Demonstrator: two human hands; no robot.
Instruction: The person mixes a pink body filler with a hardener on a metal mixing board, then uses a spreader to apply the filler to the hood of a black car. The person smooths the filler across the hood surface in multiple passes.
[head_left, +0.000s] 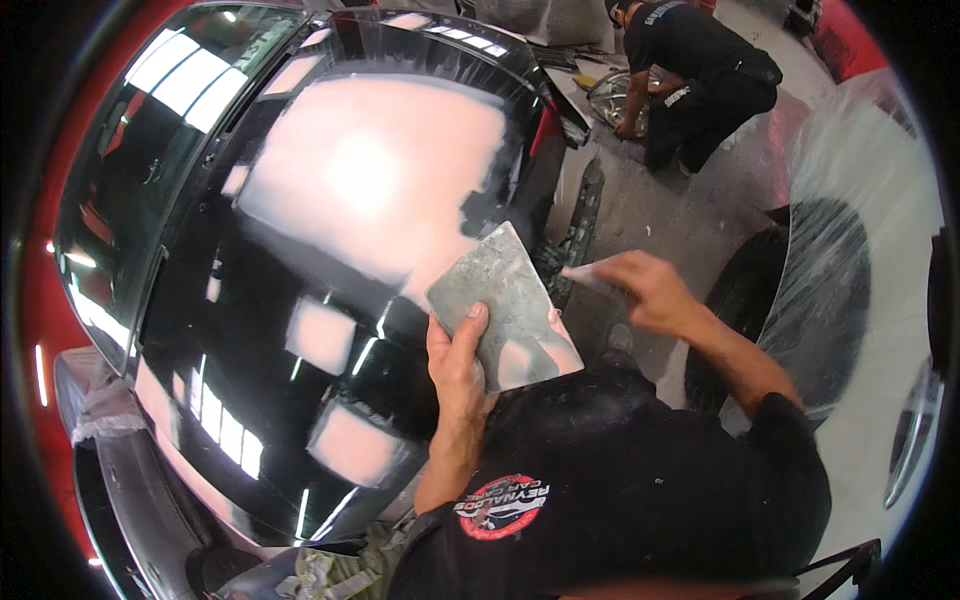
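My left hand [455,370] grips a flat grey mixing board [490,290] in front of my chest, thumb on its face and most fingers hidden behind. Pale pinkish smears show on the board's lower part. To the right of the board, my right hand [650,290] pinches a thin, pale, flat spreader [592,272], its tip pointing left and apart from the board. Beyond both hands lies a black car hood [400,310] with a large sanded pale pink patch [370,170] and smaller ones, such as a square patch [322,335] nearer to me.
A windshield [170,140] borders the hood on the left. At the far right, a person in black [700,75] crouches over a headlight-like part [615,105]. A plastic-covered pale car [850,300] with a dark tire [740,310] stands close on my right. Long dark trim [583,215] lies on the floor.
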